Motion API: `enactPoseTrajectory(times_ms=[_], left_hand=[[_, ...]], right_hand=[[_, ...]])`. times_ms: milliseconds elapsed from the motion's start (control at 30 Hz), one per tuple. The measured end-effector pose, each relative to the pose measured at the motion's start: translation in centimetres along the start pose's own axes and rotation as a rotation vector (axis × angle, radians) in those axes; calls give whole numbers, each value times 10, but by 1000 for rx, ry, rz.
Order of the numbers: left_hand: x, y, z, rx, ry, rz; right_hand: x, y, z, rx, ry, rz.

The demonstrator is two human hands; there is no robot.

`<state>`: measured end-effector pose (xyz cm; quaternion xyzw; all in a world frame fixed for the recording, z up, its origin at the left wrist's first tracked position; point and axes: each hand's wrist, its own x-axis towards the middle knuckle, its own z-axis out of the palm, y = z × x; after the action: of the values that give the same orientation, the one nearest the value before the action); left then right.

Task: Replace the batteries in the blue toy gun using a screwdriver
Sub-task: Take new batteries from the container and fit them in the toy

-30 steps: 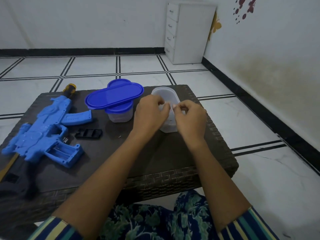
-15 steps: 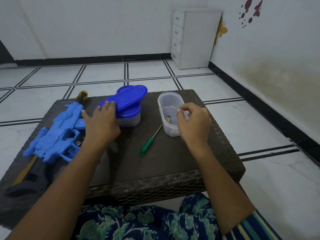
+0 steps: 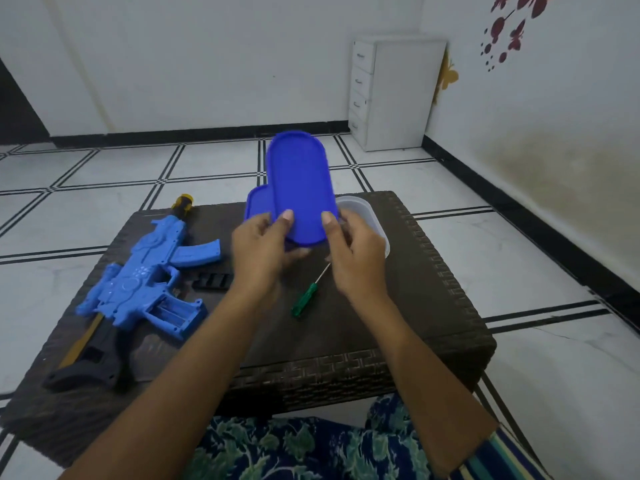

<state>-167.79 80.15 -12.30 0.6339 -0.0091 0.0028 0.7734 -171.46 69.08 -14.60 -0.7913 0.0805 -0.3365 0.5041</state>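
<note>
Lying at table left, blue toy gun [image 3: 138, 289] showed battery bay open, black cover [image 3: 212, 282] beside it; refitting and screwing remained. Both hands, left hand [image 3: 259, 258] and right hand [image 3: 353, 254], gripped blue lid [image 3: 301, 188]. Green screwdriver [image 3: 306, 299] free; clear tub [image 3: 367, 216] behind.

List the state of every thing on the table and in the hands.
Blue lid: lifted, held by both hands.
Clear tub: open.
Second tub: lidded.
Toy gun: lying flat, battery bay open.
Screwdriver: lying free.
Black cover: off the gun.
</note>
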Motion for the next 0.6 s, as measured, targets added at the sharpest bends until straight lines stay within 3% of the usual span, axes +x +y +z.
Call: enactPoseTrajectory(times_ms=[67, 167, 400, 600], left_hand=[[-6, -16, 17, 61, -32, -54], [-4, -38, 30, 362, -89, 117], [13, -58, 53, 915, -22, 257], [21, -65, 51, 983, -13, 360]], right_hand=[[5, 2, -8, -13, 119, 51], [17, 19, -25, -182, 242, 142], [26, 54, -31, -362, 252, 158], [28, 59, -26, -328, 263, 158]])
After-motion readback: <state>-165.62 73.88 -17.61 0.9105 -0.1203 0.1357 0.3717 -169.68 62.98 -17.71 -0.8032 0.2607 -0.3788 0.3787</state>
